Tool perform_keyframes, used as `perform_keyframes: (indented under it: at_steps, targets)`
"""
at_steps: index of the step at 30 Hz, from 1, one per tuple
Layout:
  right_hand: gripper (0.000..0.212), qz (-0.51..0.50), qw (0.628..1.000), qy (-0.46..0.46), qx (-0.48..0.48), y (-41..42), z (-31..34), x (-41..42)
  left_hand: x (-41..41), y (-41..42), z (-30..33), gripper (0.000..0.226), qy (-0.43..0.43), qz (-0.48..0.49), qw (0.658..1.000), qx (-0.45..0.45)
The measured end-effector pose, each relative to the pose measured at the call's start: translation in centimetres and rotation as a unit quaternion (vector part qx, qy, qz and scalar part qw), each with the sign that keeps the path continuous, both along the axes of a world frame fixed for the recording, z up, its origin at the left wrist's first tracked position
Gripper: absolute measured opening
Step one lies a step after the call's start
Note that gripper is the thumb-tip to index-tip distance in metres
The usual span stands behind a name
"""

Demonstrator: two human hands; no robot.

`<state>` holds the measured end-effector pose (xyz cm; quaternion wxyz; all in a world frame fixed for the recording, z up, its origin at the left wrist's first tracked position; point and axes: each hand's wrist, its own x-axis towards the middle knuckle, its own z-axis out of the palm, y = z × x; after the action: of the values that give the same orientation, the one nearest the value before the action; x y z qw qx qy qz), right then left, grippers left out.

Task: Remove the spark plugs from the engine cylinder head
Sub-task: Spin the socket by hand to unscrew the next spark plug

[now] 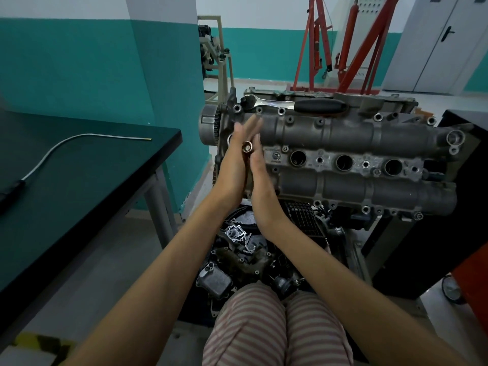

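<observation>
Off to the left of my left hand (pixel 232 165) there's just the dark table (pixel 87 165) with a bendy pickup tool (pixel 79 138) lying on it, well apart from anything I'm touching. Both hands are up at the near end of the cylinder head (pixel 343 154), palms facing each other, fingers straight, and the spark plug socket (pixel 247 147) is pressed between them. Looks to me like I'm rolling it between flat palms to spin the plug out by hand, so neither hand is really curled round anything, they're just squeezing the tool. My right hand (pixel 260 178) sits just beside the left, slightly lower, with the socket's open top poking out between the fingers.

Progress-wise: going right from my right hand, there are three plug wells (pixel 344 163) in a row down the middle of the head. They look like dark open holes, but I honestly can't see down them, so I can't tell whether those plugs are already out. The first well, the one under my hands, is hidden by the socket and my palms, and that's the one I'd say is in hand.

Beyond my fingertips the ratchet (pixel 293 104) is resting on top of the head, not on the socket, so my guess is this plug is already cracked loose and just needs unwinding and lifting out.
</observation>
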<state>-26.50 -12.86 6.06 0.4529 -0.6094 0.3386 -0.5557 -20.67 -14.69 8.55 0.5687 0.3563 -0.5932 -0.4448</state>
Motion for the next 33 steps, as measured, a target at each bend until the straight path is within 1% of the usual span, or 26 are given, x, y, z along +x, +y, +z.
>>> perform_keyframes:
  at_steps: [3, 4, 5, 6, 8, 10, 11, 13, 14, 16, 17, 18, 19, 20, 22, 23, 25, 27, 29, 31, 33]
  targets:
    - [0.061, -0.011, 0.999, -0.022, 0.025, -0.5, 2.5, 0.5, -0.2, 1.2, -1.6, 0.051, 0.016, 0.008, 0.999, 0.041]
    - [0.053, -0.011, 0.999, -0.034, 0.014, -0.8, 3.5, 0.3, -0.3, 1.7, -2.5, 0.051, 0.023, 0.01, 0.999, 0.04]
    - [0.041, -0.011, 0.999, -0.046, 0.0, -1.1, 4.5, 0.2, -0.5, 2.4, -3.2, 0.051, 0.024, 0.012, 0.999, 0.028]
    - [0.036, -0.011, 0.998, -0.059, -0.014, -1.5, 5.3, 0.0, -0.6, 3.2, -3.7, 0.051, 0.02, 0.016, 1.0, 0.015]
    - [0.04, -0.026, 0.995, -0.089, -0.039, -2.3, 6.1, -0.4, -0.8, 3.6, -3.9, 0.049, 0.025, 0.024, 0.999, -0.008]
    - [0.037, -0.044, 0.992, -0.11, -0.034, -2.7, 5.3, -0.6, -0.5, 2.5, -2.8, 0.042, 0.068, 0.039, 0.997, -0.01]
    - [0.039, -0.047, 0.993, -0.108, -0.011, -2.5, 4.3, -0.6, -0.2, 1.6, -1.9, 0.042, 0.093, 0.053, 0.994, -0.004]
    - [0.05, -0.04, 0.993, -0.107, 0.033, -1.3, 1.6, -0.6, 0.5, 0.1, -0.3, 0.049, 0.102, 0.06, 0.993, 0.011]
    - [0.055, -0.042, 0.992, -0.103, 0.052, -0.6, 0.3, -0.4, 0.6, -0.5, 0.2, 0.052, 0.096, 0.043, 0.994, 0.021]
    - [0.063, -0.018, 0.995, -0.086, 0.052, 0.7, -0.8, 0.5, 0.1, -1.0, 0.2, 0.053, 0.058, -0.003, 0.998, 0.036]
    - [0.068, -0.022, 0.997, -0.061, 0.051, 0.9, -0.5, 0.9, -0.4, -0.8, -0.2, 0.053, 0.043, -0.021, 0.998, 0.043]
    - [0.072, -0.046, 0.997, -0.022, 0.052, 0.9, 0.2, 1.2, -0.7, -0.4, -0.8, 0.054, 0.043, -0.026, 0.997, 0.057]
    - [0.072, -0.057, 0.997, -0.003, 0.049, 0.6, 1.2, 1.2, -0.9, 0.0, -1.5, 0.053, 0.048, -0.021, 0.996, 0.072]
    - [0.065, -0.052, 0.998, -0.026, 0.04, 0.1, 2.1, 0.8, -0.8, 0.5, -2.2, 0.05, 0.055, -0.016, 0.995, 0.08]
    - [0.037, -0.029, 0.995, -0.094, 0.02, -1.0, 3.9, 0.3, -0.3, 1.6, -3.5, 0.045, 0.067, -0.007, 0.996, 0.066]
    - [0.033, -0.024, 0.991, -0.134, 0.016, -1.7, 4.5, 0.3, 0.1, 1.9, -4.0, 0.047, 0.079, 0.005, 0.995, 0.053]
    - [0.031, -0.038, 0.987, -0.155, 0.002, -2.0, 5.0, 0.3, 0.7, 1.7, -3.9, 0.053, 0.112, 0.032, 0.992, 0.053]
    - [0.031, -0.071, 0.987, -0.142, 0.004, -2.1, 3.2, 0.4, 0.8, 0.8, -2.7, 0.053, 0.132, 0.026, 0.989, 0.063]
    - [0.046, -0.065, 0.988, -0.137, 0.022, -1.0, 0.6, 0.5, 0.5, 0.0, -1.0, 0.049, 0.128, 0.006, 0.99, 0.06]
    - [0.05, -0.045, 0.995, -0.085, 0.017, 0.4, -1.7, 0.9, 0.1, -0.5, 0.0, 0.049, 0.091, -0.015, 0.994, 0.051]
    - [0.052, -0.034, 0.998, -0.055, 0.012, 0.7, -1.9, 1.1, -0.3, -0.3, -0.3, 0.05, 0.051, -0.02, 0.998, 0.043]
